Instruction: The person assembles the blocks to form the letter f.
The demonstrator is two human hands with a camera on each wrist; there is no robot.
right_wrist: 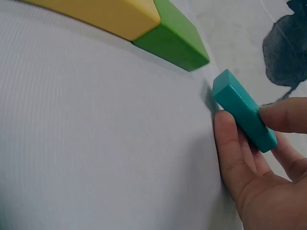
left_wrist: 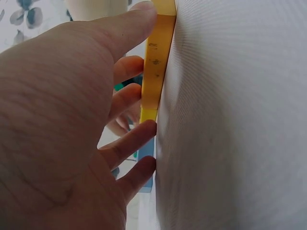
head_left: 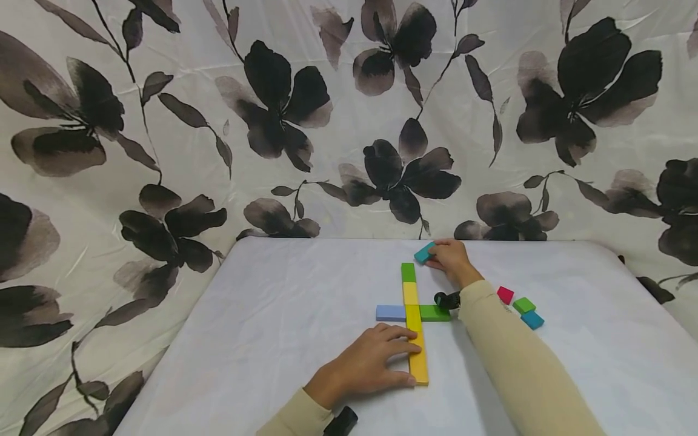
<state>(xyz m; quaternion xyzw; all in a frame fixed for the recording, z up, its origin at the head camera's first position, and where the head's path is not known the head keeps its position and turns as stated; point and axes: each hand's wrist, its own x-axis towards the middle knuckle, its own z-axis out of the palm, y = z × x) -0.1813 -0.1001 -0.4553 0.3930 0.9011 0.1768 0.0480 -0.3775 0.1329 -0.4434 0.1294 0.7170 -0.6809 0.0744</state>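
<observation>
My right hand (head_left: 451, 259) pinches a teal block (head_left: 425, 252) between thumb and fingers, just beyond the far end of a cross of blocks. In the right wrist view the teal block (right_wrist: 244, 111) is tilted, apart from the green end block (right_wrist: 175, 38). The cross has a long yellow block (head_left: 417, 363) nearest me, a shorter yellow block (head_left: 410, 293), a green end block (head_left: 408, 272), a blue block (head_left: 390, 313) on the left and a green block (head_left: 434, 313) on the right. With spread fingers my left hand (head_left: 376, 357) touches the long yellow block's left side.
Right of the cross, partly beside the right sleeve, lie a red block (head_left: 505, 295), a green block (head_left: 524, 306) and a blue block (head_left: 532, 320). A white cloth covers the table (head_left: 283, 272). Behind its far edge hangs a flowered curtain (head_left: 338, 133).
</observation>
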